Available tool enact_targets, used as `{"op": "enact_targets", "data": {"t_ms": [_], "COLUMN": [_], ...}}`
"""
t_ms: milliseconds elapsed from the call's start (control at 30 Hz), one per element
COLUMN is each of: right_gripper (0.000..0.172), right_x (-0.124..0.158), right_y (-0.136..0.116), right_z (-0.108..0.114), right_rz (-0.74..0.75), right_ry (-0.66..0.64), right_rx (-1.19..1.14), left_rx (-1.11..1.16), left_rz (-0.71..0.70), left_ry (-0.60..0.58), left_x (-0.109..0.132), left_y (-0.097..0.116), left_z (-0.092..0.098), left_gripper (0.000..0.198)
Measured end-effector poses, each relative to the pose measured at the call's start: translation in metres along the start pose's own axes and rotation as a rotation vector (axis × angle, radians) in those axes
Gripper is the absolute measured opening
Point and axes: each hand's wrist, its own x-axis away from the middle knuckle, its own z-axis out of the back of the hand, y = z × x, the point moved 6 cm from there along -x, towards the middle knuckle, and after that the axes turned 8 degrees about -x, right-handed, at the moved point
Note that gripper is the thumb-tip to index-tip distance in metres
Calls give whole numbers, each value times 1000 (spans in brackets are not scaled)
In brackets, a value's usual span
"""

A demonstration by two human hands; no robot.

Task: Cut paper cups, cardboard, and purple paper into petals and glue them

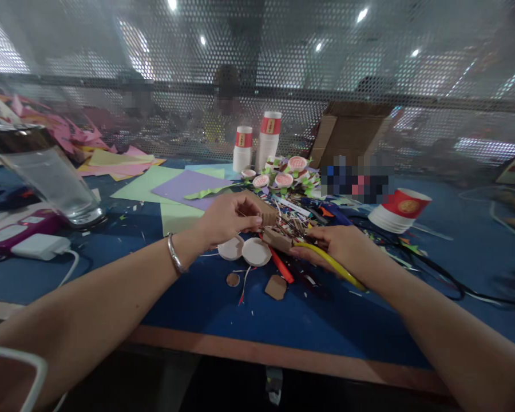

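My left hand [236,214] is pinched around a small brown piece of corrugated cardboard [269,217]. In my right hand [343,249] are yellow-handled pliers [332,262], their dark front end lying among the clutter near the cardboard. Another cardboard piece [277,240] sits just below, between the hands. Two white paper discs [256,252] lie under my left hand. Closer to me are a red pen-like stick [282,266], a cut cardboard scrap [276,287] and a small round brown disc [232,280] beside a thin white wire with a red tip [242,297].
Behind my hands stand stacked paper cups [268,143] and several decorated round pieces [284,180]. Coloured paper sheets [189,186] lie to the left, with a glass jar [54,177] and a white charger [40,246]. On the right are a red-and-white cup [400,210] and black cables [444,280].
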Motion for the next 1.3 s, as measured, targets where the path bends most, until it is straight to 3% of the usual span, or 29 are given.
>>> {"op": "enact_targets", "data": {"t_ms": [200, 433, 533, 633, 700, 867, 1000, 1067, 1167, 1300], "right_gripper": [47, 47, 52, 55, 54, 41, 33, 31, 32, 28], "right_x": [1, 3, 4, 4, 5, 6, 8, 10, 12, 15], "right_y": [5, 11, 15, 16, 17, 17, 12, 11, 11, 9], "right_z": [1, 6, 6, 4, 4, 4, 3, 4, 6, 7], "right_rz": [23, -67, -92, -76, -69, -138, -121, -122, -141, -142], "right_ry": [53, 8, 33, 47, 53, 31, -7, -14, -5, -18], "right_rx": [76, 94, 118, 136, 149, 176, 174, 156, 138, 123], "left_rx": [-522, -651, -749, -761, -714, -588, -664, -750, -874, -917], "left_rz": [-151, -432, -406, -286, -228, -231, -486, -561, -473, -383], "left_ry": [135, -44, 7, 139, 156, -104, -161, -198, -251, -312], "left_x": [-2, 11, 3, -7, -9, 9, 34, 41, 38, 32], "left_y": [8, 33, 25, 15, 12, 23, 47, 51, 43, 36], "left_z": [12, -19, -21, -4, 7, 4, -4, -6, -7, -10], "left_gripper": [17, 44, 32, 20, 21, 25, 25, 38, 55, 36]}}
